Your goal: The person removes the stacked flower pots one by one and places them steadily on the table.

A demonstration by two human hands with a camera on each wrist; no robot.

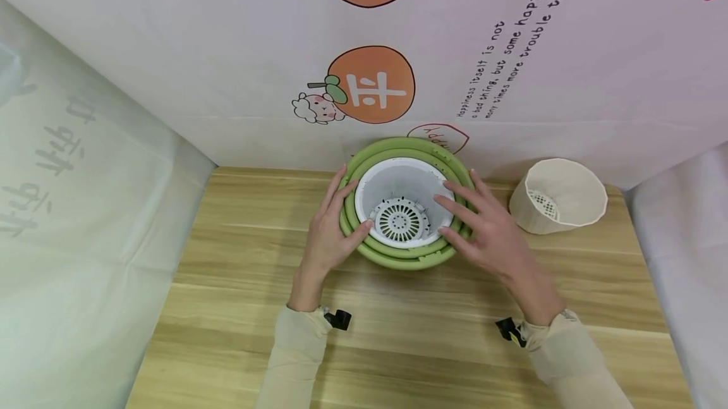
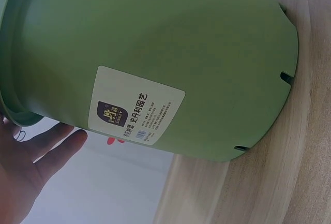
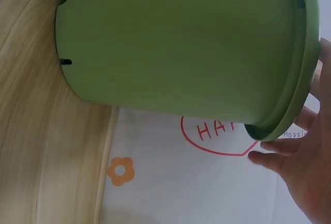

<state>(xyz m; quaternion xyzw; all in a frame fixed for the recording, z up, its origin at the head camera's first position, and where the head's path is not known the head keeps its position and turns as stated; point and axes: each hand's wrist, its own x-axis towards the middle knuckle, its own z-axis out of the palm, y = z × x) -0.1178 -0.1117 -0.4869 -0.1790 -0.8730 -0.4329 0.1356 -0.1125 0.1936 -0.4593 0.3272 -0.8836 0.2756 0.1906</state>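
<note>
A stack of green pots [image 1: 398, 256] with a white pot [image 1: 400, 197] nested inside is set on the wooden table [image 1: 239, 282], close to the back wall. Its rim is touched on either side by the left hand [image 1: 330, 232] and right hand [image 1: 483, 232], fingers straight. A cream pot [image 1: 563, 197] lies tipped to the right

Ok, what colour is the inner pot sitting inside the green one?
White: the inner pot sits inside the green pot, clearest in the head view.

The nested pots [image 1: 407, 256] stand mid-table [image 1: 239, 308] against the backdrop — a lone pot [image 1: 560, 197] lies right.
</note>
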